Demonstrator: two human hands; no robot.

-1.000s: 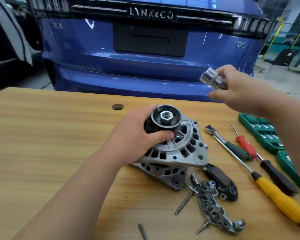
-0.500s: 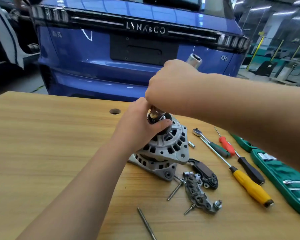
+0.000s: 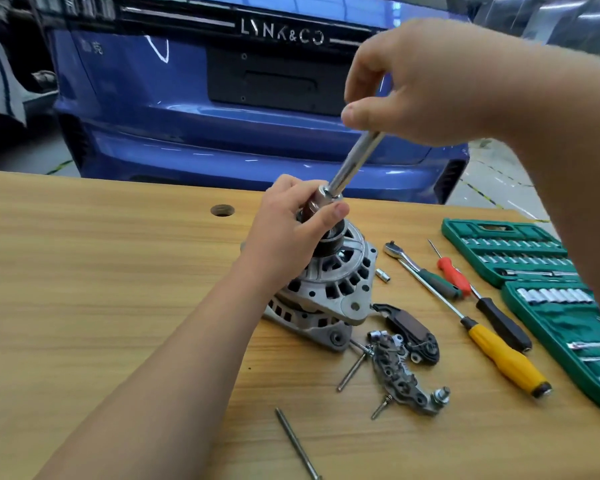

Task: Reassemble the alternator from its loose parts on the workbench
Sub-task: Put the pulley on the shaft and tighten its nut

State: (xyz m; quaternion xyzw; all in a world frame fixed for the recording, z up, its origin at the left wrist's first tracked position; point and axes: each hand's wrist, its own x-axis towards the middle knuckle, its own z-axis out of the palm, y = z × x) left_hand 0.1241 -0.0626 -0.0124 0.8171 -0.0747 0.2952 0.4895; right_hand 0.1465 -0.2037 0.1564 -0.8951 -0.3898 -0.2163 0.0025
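Alternator (image 3: pixel 329 282) position: upright on the workbench (image 3: pixel 101 271), pulley (image 3: pixel 331 241) uppermost, rear housing resting on the wood at a slight tilt.

Left hand (image 3: pixel 288 233): fingers and thumb curl round the top of the pulley and the socket (image 3: pixel 321 199) seated over the pulley nut. The nut itself is hidden.

Right hand (image 3: pixel 423 88): thumb and fingertips pinch the upper end of the chrome extension bar (image 3: pixel 355 161), which leans from the socket up toward the right.

Handling, as a judgement:
- The cast housing looks rigid and heavy for its bulk. It should stay put under light turning but may rock on its tilted base under heavy torque.
- The ribbed, vented body gives a secure hold. Grip the housing or the pulley rim, not the thin mounting ears.
- The pulley probably spins with the shaft, so restrain it while the nut is run down.
- Smooth chrome is slippery. Finger pressure on the bar will likely only start the thread.

Loose parts lie just right of the housing: rectifier plate (image 3: pixel 399 375), dark brush holder (image 3: pixel 409 327) and long through-bolts (image 3: pixel 352 368). The rectifier looks delicate, so handle it by its edges. A ratchet (image 3: pixel 420 268) lies near, within reach for final tightening.
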